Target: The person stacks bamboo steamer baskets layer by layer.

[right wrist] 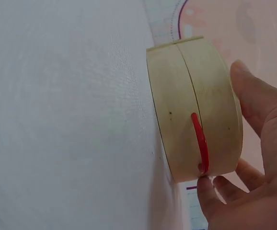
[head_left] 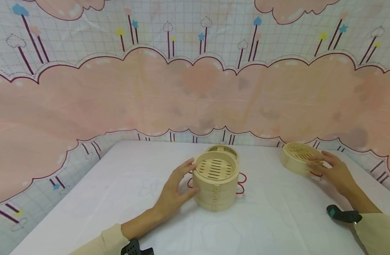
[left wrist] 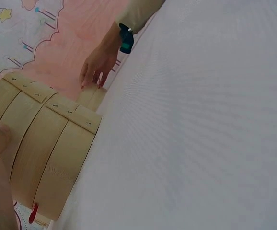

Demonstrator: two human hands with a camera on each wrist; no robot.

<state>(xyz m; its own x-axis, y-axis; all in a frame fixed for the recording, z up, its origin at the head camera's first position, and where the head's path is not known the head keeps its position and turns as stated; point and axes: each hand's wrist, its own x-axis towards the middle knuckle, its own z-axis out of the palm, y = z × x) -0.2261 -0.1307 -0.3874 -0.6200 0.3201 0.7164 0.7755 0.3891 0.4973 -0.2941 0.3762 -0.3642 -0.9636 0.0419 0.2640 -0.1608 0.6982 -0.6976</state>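
A stack of bamboo steamer baskets (head_left: 215,191) with a slatted top and red side handles stands on the white table. My left hand (head_left: 176,187) holds its left side, thumb at the front and fingers along the upper rim. The left wrist view shows that thumb against the bamboo wall (left wrist: 38,139). Over to the right, my right hand (head_left: 335,171) holds a single bamboo steamer basket (head_left: 293,161) by its near right edge. In the right wrist view, thumb and fingers lie on different sides of this basket (right wrist: 191,110), close to its red handle (right wrist: 201,143).
Another round bamboo piece (head_left: 234,151) stands right behind the stack, partly hidden by it. The white table (head_left: 277,219) reaches back to a patterned cloth (head_left: 182,92) that hangs behind and at the sides. A dark device (head_left: 343,214) is strapped to each wrist.
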